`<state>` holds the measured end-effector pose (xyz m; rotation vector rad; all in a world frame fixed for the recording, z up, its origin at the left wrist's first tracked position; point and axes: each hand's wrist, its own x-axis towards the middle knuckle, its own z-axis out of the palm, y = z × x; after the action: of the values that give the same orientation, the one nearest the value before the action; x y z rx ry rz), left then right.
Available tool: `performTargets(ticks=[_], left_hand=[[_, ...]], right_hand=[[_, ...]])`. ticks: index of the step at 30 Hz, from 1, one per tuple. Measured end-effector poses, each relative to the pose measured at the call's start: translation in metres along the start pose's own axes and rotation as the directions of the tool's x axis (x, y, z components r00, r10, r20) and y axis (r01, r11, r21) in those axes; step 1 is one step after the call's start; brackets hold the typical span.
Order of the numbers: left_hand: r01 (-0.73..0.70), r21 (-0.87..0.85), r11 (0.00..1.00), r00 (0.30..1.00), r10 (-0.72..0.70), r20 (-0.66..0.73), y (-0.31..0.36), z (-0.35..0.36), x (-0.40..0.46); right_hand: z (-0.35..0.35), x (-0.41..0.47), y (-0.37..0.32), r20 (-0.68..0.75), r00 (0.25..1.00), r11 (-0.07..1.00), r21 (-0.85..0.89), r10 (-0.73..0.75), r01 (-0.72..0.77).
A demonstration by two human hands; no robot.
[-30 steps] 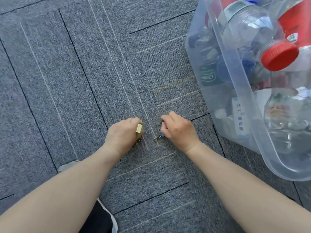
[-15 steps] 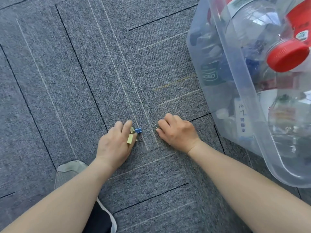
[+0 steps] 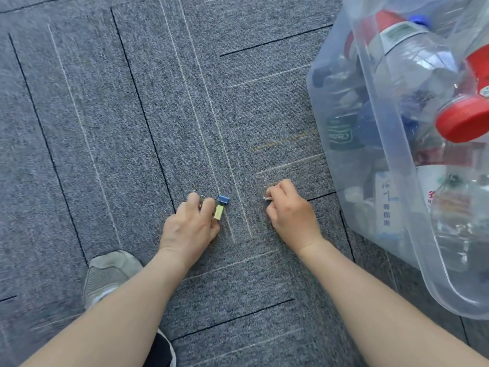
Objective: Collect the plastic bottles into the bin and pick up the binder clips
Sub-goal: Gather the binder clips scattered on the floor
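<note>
My left hand [image 3: 189,225] rests low on the grey carpet and pinches a yellow binder clip [image 3: 218,212] between its fingertips. A blue binder clip [image 3: 223,199] sits right at the yellow one's far end, touching it. My right hand [image 3: 291,213] is curled on the carpet a little to the right, and the silver wire handle of another binder clip [image 3: 266,198] pokes out of its fingers. At the right stands the clear plastic bin [image 3: 397,160]. It holds several plastic bottles, among them a red-capped bottle [image 3: 463,123].
My grey shoe [image 3: 111,271] stands on the carpet at the lower left, beside my left forearm. The carpet [image 3: 105,115] stretches away to the left and ahead. The bin's near corner lies close to my right forearm.
The blue clip, held by my right hand a second ago, now lies at my left hand beside the yellow one. My right hand has drawn back right and holds another clip.
</note>
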<state>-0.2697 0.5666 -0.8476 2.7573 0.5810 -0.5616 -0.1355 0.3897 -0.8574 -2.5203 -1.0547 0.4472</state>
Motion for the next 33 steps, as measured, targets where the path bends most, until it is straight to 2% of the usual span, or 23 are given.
performTargets(ticks=[2,5,7,8,9,10,11,14,16,20,24,26,28,33], left_hand=[[0.005,0.010,1.000,0.999,-0.005,0.036,0.000,-0.001,-0.001],[0.026,-0.046,0.999,0.999,-0.025,0.022,-0.001,-0.006,0.001],[0.004,-0.112,0.994,0.999,-0.009,-0.049,-0.003,-0.010,0.002],[-0.012,-0.138,0.990,0.997,0.001,-0.080,-0.004,-0.011,0.003],[-0.024,-0.159,0.987,0.995,0.008,-0.101,-0.005,-0.011,0.003],[-0.028,-0.178,0.984,0.993,0.007,-0.115,-0.005,-0.011,0.004],[-0.023,-0.195,0.981,0.993,-0.001,-0.122,-0.006,-0.010,0.005],[-0.007,-0.207,0.978,0.993,-0.019,-0.120,-0.005,-0.010,0.005],[-0.008,-0.210,0.978,0.993,-0.016,-0.113,-0.006,-0.010,0.003],[-0.042,-0.215,0.976,0.992,0.015,-0.124,-0.011,-0.006,-0.004],[-0.053,-0.183,0.982,0.995,0.036,-0.097,-0.011,-0.004,-0.006],[-0.048,-0.148,0.988,0.995,0.034,-0.095,-0.009,-0.004,-0.004],[-0.044,-0.124,0.991,0.993,0.030,-0.112,-0.008,-0.004,-0.002],[-0.056,-0.120,0.991,0.984,0.034,-0.175,-0.015,-0.003,-0.002]], right_hand=[[0.001,0.002,0.000,0.011,0.998,0.997,0.051,0.065,-0.065],[-0.002,0.006,-0.006,-0.009,0.954,0.921,0.260,0.301,-0.289],[-0.007,0.006,-0.010,-0.014,0.859,0.763,0.466,0.512,-0.447],[-0.011,0.005,-0.010,0.028,0.790,0.630,0.587,0.612,-0.509],[-0.013,0.003,-0.010,0.080,0.729,0.491,0.689,0.680,-0.533],[-0.016,-0.001,-0.008,0.103,0.689,0.405,0.743,0.717,-0.533],[-0.019,-0.007,-0.007,0.085,0.685,0.418,0.736,0.724,-0.533],[-0.020,-0.031,-0.002,-0.022,0.816,0.735,0.450,0.577,-0.507],[-0.014,-0.040,-0.002,0.019,0.873,0.843,0.251,0.487,-0.476],[-0.003,-0.040,-0.001,0.070,0.949,0.951,0.014,0.306,-0.308],[-0.005,-0.034,-0.001,0.094,0.980,0.976,-0.151,0.175,-0.160],[-0.009,-0.027,-0.002,0.122,0.978,0.978,-0.137,0.171,-0.154],[-0.009,-0.018,-0.006,0.169,0.972,0.987,-0.038,0.163,-0.159],[0.001,0.002,-0.035,0.216,0.976,0.992,0.123,-0.007,-0.021]])
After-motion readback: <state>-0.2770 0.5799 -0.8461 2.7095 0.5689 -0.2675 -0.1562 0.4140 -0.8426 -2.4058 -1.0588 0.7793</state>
